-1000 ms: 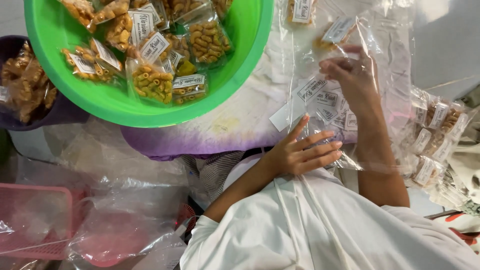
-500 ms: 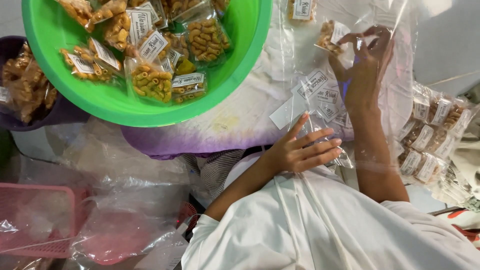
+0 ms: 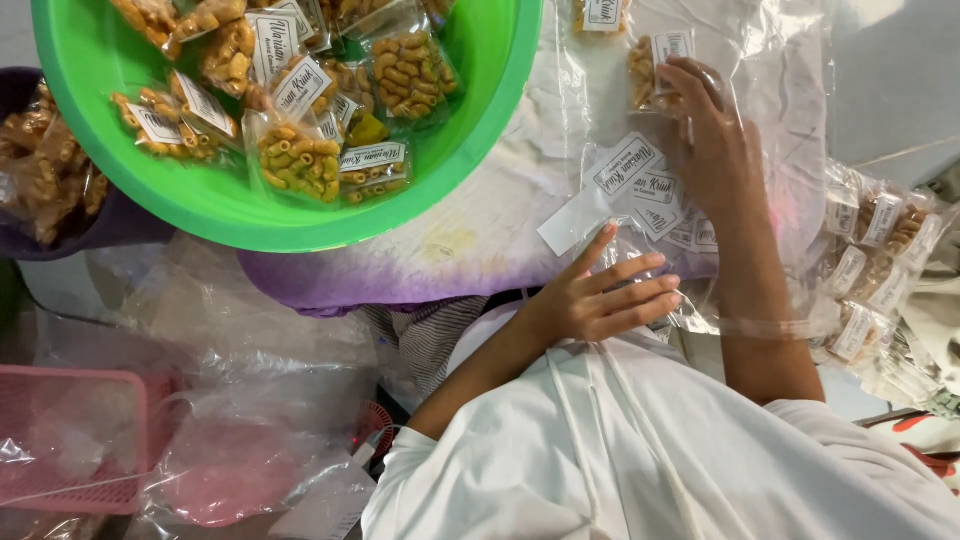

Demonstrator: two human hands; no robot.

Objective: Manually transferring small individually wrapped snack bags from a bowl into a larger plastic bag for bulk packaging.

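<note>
On the cloth, your right hand (image 3: 715, 140) has come down, fingers pinching the snack packet (image 3: 655, 70) flat beside the green basin (image 3: 480, 120); your left hand (image 3: 600, 295) stays open, fingers spread on the label sheets (image 3: 640, 185).

- Bright, even light; soft shadows under the left hand (image 3: 600, 297).
- Glare flashes off clear plastic (image 3: 790, 90) beside the right hand (image 3: 715, 150).
- Edges bend slightly; focus mostly crisp.
</note>
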